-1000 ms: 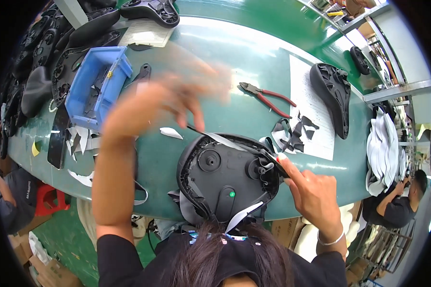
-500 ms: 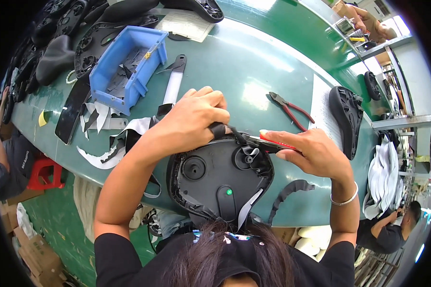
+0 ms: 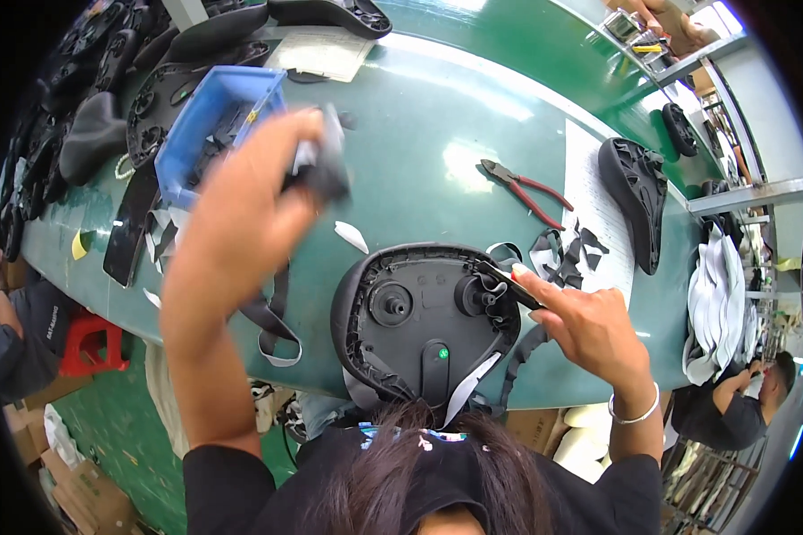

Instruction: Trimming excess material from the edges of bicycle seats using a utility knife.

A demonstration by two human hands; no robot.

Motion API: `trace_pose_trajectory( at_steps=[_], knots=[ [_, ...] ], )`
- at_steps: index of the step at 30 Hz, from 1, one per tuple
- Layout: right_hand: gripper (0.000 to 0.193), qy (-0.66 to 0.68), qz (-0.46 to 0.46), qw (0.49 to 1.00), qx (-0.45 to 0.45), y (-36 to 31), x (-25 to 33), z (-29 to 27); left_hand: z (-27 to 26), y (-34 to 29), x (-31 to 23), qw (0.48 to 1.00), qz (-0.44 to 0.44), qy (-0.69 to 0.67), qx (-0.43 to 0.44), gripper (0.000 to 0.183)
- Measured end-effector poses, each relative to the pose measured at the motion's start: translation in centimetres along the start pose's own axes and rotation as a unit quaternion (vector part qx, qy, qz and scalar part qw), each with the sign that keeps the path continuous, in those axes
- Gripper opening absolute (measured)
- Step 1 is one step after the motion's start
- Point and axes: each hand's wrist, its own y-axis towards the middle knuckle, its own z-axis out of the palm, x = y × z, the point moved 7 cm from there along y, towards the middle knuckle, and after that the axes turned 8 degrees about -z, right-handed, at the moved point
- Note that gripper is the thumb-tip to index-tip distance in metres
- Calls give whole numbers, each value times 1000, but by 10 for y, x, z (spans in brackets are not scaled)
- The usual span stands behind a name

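Note:
A black padded seat, shaped like a bicycle saddle, lies underside up at the table's near edge, showing a ribbed shell, round mounts and a green sticker. At its upper right rim, my right hand is closed on what looks like a box cutter with a red and black handle; the blade end lies over the rim. My left hand is smeared by motion, up beside the blue bin. Between its thumb and fingers is a blurred dark and pale-grey thing that I cannot make out.
Red-handled cutting pliers and dark fabric scraps lie on the right, near another seat. A phone and strap pieces lie left. Seats crowd the far left. Co-workers sit at both sides.
My left hand has left the seat's rim and swung up and left, toward the bin. Scraps from the left now lie near the pliers. My right hand keeps the cutter at the rim.

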Motion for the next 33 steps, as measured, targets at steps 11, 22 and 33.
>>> trace_pose_trajectory(
  at_steps=[11,22,33],
  knots=[
    [52,70,-43,991,-107,21,-27,9,94,-109,22,843,-347,-410,3,77],
    [64,90,92,961,-246,-60,18,83,107,-106,-27,848,-297,-434,67,71],
    [59,375,186,872,-256,-112,78,121,126,-157,-63,914,-236,-329,21,91]
  ],
)
